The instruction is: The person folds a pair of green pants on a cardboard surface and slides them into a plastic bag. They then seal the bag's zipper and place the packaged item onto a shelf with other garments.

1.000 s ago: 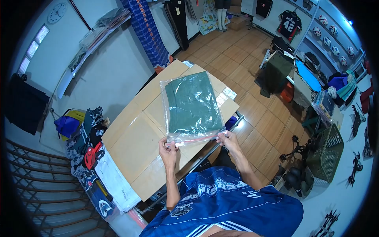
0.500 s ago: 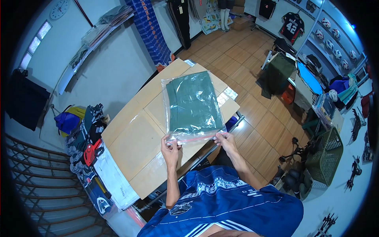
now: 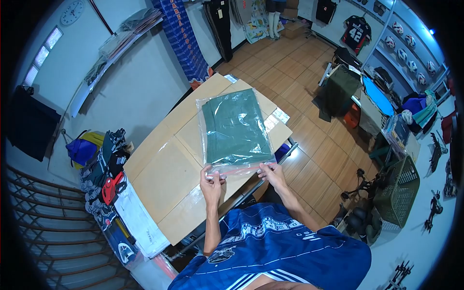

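Zip bag (image 3: 235, 130) lying flat on the cardboard-covered worktop (image 3: 164, 179), roughly mid-surface, long side running away from the body. Carrying 1 folded green garment (image 3: 234, 123) inside, filling nearly the whole thing. Plastic wrinkling and catching glare all over. Red seal strip (image 3: 239, 170) running along the near edge, right between the 2 hands.

Gripping the near left corner with the left hand (image 3: 212, 182), fingers (image 3: 209, 173) pinching the plastic against the thumb. Doing pretty much the same at the near right corner with the right hand (image 3: 271, 173), fingers (image 3: 263, 167) pressing together on the strip end. Both forearms reaching forward from a blue jersey (image 3: 270, 241) at the bottom of the view. Sitting fully on the surface or lifting a touch at that near edge, honestly hard to tell.

Small clear packet (image 3: 279, 115) lying just beside the far right side of the bag, on the worktop too. Pile of dark clothes (image 3: 104, 164) crowding the left edge, with white bags (image 3: 137, 217) hanging off the near left end. Green basket (image 3: 401, 188) standing on the wooden floor well off to the right. Jersey numbered 42 (image 3: 355, 30) hanging on the far wall, next to a shelf of balls (image 3: 406, 48).
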`<action>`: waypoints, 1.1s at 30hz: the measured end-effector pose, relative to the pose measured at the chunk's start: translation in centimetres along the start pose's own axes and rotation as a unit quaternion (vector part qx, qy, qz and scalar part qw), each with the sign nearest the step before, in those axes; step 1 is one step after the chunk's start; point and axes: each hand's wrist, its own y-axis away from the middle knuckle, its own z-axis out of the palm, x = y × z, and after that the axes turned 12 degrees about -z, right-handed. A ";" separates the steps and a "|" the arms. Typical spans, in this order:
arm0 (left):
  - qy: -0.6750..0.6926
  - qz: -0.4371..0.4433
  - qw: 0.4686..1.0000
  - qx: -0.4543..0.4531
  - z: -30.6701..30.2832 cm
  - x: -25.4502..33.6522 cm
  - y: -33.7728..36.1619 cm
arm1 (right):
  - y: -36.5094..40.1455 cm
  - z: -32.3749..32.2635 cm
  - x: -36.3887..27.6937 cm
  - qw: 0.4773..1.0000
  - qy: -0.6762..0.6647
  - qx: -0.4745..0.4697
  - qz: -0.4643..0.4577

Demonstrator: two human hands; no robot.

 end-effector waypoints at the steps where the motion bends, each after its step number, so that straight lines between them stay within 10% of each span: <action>1: -0.002 0.001 1.000 0.001 0.1 0.1 0.1 | -0.1 0.1 0.4 1.000 -0.001 0.000 -0.010; 33: -0.023 -0.013 0.999 -0.023 0.8 -0.6 -0.3 | -0.5 0.7 0.2 1.000 0.008 -0.023 0.002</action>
